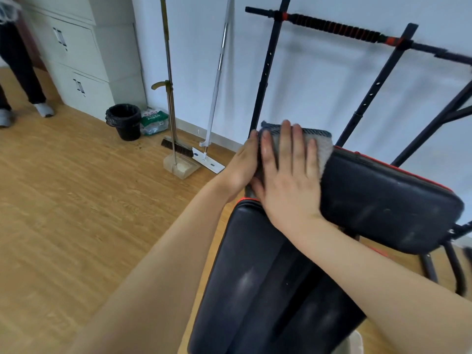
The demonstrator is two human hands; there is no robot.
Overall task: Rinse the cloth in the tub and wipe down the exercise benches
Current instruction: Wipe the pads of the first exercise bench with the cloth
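Observation:
A grey cloth [323, 146] with a blue edge lies over the left end of the black, red-trimmed backrest pad [388, 200] of an exercise bench. My right hand [288, 175] presses flat on the cloth, fingers spread. My left hand [242, 167] holds the cloth's left side against the pad's end. The bench's long black seat pad [255, 290] runs down toward me, with pale wet streaks on it. A white rim at the bottom right [356, 341] may be the tub; most of it is hidden.
A black barbell rack [268, 60] stands behind the bench by the wall. A broom with dustpan [178, 159], a flat mop [208, 159], a black bin [125, 121] and a green bag [153, 121] line the wall. Cabinets [76, 60] and a person's legs [23, 72] are at the far left.

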